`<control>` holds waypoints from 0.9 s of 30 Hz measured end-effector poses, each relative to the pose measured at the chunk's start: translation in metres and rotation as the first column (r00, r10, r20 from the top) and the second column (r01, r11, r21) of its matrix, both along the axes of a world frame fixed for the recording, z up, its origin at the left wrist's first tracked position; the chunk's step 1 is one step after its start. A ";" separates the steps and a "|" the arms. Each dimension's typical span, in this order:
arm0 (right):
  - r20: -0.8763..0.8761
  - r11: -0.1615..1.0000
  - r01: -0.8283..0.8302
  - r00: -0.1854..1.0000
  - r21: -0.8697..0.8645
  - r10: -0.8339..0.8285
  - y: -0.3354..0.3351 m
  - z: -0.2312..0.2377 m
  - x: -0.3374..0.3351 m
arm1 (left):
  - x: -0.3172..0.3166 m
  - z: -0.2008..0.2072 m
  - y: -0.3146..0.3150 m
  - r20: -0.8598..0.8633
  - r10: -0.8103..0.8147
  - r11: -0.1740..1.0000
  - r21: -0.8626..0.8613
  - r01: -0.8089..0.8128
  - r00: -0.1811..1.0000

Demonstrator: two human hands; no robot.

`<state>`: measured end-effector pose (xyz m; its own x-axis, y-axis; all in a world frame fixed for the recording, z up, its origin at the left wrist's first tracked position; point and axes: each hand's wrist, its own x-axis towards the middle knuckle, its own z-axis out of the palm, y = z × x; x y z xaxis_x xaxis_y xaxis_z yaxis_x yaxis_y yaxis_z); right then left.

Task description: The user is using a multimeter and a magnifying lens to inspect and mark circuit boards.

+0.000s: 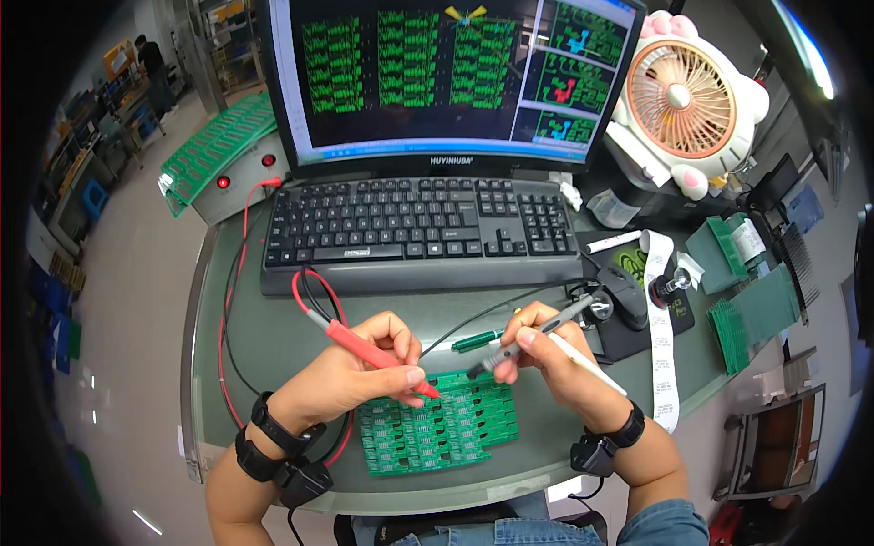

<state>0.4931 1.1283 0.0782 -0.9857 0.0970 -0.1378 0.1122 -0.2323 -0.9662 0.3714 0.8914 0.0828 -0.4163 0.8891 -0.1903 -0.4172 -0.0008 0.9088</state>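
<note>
My left hand [350, 369] is closed around a red test probe [360, 346], its tip pointing down at the upper middle of a green circuit board panel [437, 437]. Whether the tip touches the board I cannot tell. In my right hand [569, 369] is a grey pen-shaped tool [566, 316], its dark end just above the board's upper right edge. A thin white stick [587, 364] also lies within that hand's grip. The panel rests flat on the table, made of several rows of small boards. Between my hands, behind the panel, lies a green pen [478, 341].
A black keyboard [419, 223] stands behind, under a monitor [437, 82] with green circuit layouts. Red and black leads run along the left, near a box [241, 187] bearing another board panel [223, 146]. At right are a mouse [624, 293], paper strip [663, 364], fan [683, 100] and green boards [751, 314].
</note>
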 end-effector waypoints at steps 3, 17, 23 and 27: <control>-0.051 0.997 -0.029 0.998 0.066 0.032 -0.003 -0.005 0.001 | -0.002 -0.007 0.001 -0.026 0.011 0.999 -0.030 -0.012 1.000; -0.150 0.917 0.001 0.987 0.399 0.064 -0.026 -0.023 0.015 | 0.011 -0.011 0.001 -0.088 0.037 0.996 -0.079 -0.044 0.995; -0.170 0.912 0.001 0.983 0.410 0.075 -0.025 -0.023 0.014 | 0.008 -0.015 0.005 -0.174 0.019 0.997 -0.073 -0.032 0.985; -0.193 0.915 0.010 0.978 0.403 0.074 -0.027 -0.023 0.012 | 0.009 -0.012 0.003 -0.177 0.027 0.996 -0.080 -0.042 0.984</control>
<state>0.5055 1.1016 0.0547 -0.9919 0.0701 0.1055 -0.0917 0.1781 -0.9797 0.3803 0.8947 0.0704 -0.4798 0.8577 -0.1844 -0.2524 0.0664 0.9653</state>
